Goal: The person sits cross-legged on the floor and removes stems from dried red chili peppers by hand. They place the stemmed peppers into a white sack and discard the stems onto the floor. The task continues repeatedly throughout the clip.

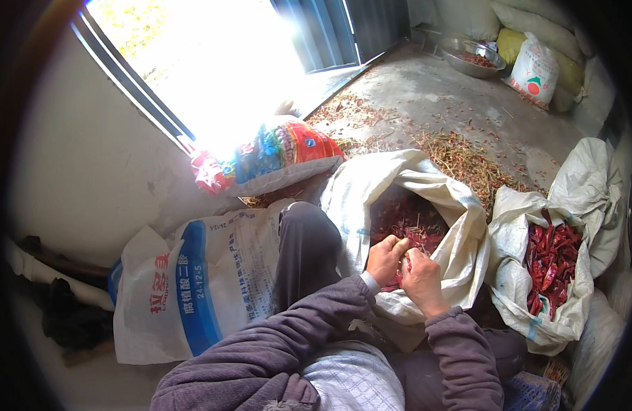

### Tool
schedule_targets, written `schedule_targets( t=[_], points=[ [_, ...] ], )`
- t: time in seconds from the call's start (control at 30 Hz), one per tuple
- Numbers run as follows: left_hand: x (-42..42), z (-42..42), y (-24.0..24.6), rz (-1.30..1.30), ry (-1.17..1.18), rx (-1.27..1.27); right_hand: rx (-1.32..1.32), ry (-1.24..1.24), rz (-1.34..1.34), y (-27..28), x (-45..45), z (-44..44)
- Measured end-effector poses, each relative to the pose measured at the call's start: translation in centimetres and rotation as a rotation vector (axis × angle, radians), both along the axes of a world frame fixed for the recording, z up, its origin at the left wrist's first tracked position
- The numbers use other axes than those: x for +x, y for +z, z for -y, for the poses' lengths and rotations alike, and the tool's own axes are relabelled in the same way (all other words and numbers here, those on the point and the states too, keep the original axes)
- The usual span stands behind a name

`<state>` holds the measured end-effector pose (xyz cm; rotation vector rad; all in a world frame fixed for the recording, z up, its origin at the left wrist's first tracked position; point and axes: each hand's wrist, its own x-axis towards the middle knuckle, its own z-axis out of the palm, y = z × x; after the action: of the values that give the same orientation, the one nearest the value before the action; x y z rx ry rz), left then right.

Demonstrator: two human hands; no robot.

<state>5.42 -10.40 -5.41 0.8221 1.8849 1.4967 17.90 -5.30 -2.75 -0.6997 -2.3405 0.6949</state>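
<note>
My left hand and my right hand meet over the near side of an open white woven sack. Between the fingers is a dried red chili pepper, mostly covered by them. My left thumb and fingertips pinch at its upper end, while my right fingers curl around it. Inside the sack lie many dried red chilies, some with pale stems, dark in the shade toward the back. To the right stands a smaller white woven sack, its rim rolled open, with glossy dried chilies in it.
A printed fertilizer bag lies left of my knee; a colourful stuffed bag rests by the bright doorway. Stems and chili scraps litter the floor. A metal basin and full sacks stand at the back right. A blue plastic basket sits lower right.
</note>
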Motion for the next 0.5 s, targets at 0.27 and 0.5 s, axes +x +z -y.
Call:
schedule_targets(
  t=[0.27, 0.5],
  points=[
    [-1.5, 1.0, -3.4, -0.932, -0.096, 0.146, -0.067, 0.117, -0.088, -1.0, 0.1, -0.8],
    [-5.5, -0.6, -1.4, -0.72, -0.177, -0.1, -0.321, 0.244, 0.16, -1.2, 0.9, 2.5]
  ],
)
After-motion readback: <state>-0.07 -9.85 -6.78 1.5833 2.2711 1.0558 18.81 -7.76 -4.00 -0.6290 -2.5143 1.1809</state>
